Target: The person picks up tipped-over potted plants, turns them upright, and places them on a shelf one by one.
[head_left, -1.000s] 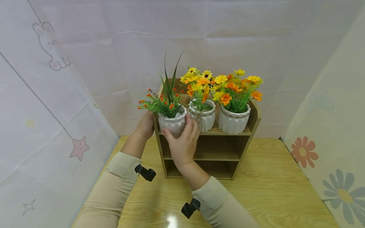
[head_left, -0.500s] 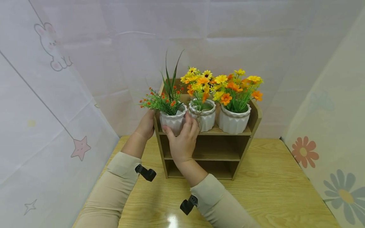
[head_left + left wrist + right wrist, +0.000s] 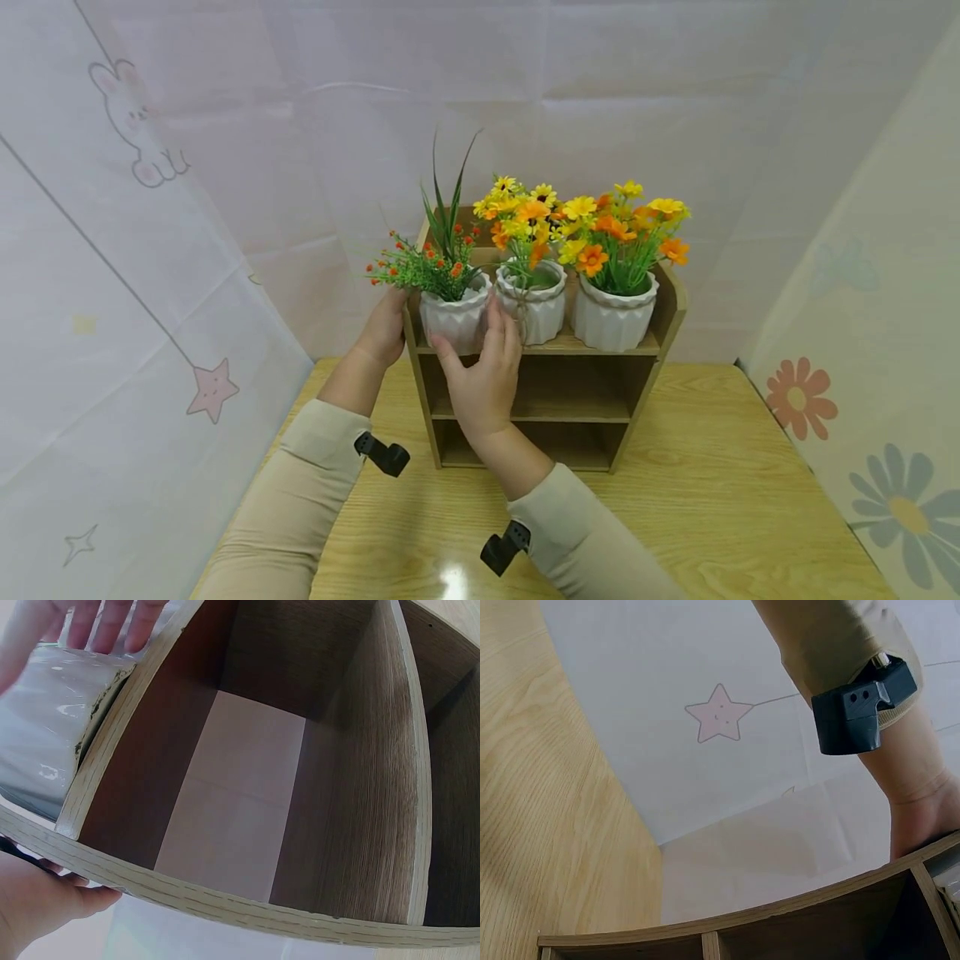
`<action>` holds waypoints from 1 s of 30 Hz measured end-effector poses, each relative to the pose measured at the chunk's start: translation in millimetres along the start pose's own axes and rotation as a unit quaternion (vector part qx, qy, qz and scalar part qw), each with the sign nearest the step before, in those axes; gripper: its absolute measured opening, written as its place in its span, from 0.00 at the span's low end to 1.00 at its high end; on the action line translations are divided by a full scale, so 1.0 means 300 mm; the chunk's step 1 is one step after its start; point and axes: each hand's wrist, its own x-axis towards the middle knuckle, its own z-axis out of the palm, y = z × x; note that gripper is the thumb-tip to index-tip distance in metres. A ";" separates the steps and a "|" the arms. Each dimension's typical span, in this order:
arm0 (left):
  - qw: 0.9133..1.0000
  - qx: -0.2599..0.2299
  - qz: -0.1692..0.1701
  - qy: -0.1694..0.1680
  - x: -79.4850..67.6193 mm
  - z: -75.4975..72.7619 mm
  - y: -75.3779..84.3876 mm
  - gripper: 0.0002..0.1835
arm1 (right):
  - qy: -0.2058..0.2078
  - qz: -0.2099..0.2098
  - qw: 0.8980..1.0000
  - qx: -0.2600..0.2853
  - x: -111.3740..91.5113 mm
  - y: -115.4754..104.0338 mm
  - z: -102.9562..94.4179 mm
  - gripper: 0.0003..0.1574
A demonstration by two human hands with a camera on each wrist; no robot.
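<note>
In the head view a white fluted pot with green foliage and small orange-red blossoms stands at the left end of the wooden shelf unit's top tier. My right hand is at its front, thumb by the lower left and fingers along its right side. Those fingers look nearly straight beside the pot in the left wrist view. My left hand rests against the outside of the unit's left panel, its fingertips partly hidden by foliage and panel. In the left wrist view its thumb side lies along the panel.
Beside it on the top tier stand a twine-tied white pot and another white pot, both with yellow and orange flowers. Yellow flowers rise behind. The unit stands on a wood-grain table between printed cloth walls.
The foliage pot has shifted slightly back and right and stands more upright. My right hand moved with it, and its thumb is lower on the pot. The left hand has barely moved.
</note>
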 end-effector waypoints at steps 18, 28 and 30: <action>1.000 0.010 0.023 -0.010 -0.007 -0.018 -0.007 0.32 | -0.180 -0.132 0.956 0.191 0.031 0.082 -0.230 0.25; 0.998 0.025 0.026 -0.044 -0.012 -0.072 -0.015 0.30 | -0.242 -0.175 0.921 0.248 0.154 0.205 -0.488 0.18; 0.997 0.042 0.020 -0.056 -0.019 -0.096 -0.018 0.35 | -0.247 -0.163 0.924 0.241 0.178 0.242 -0.551 0.23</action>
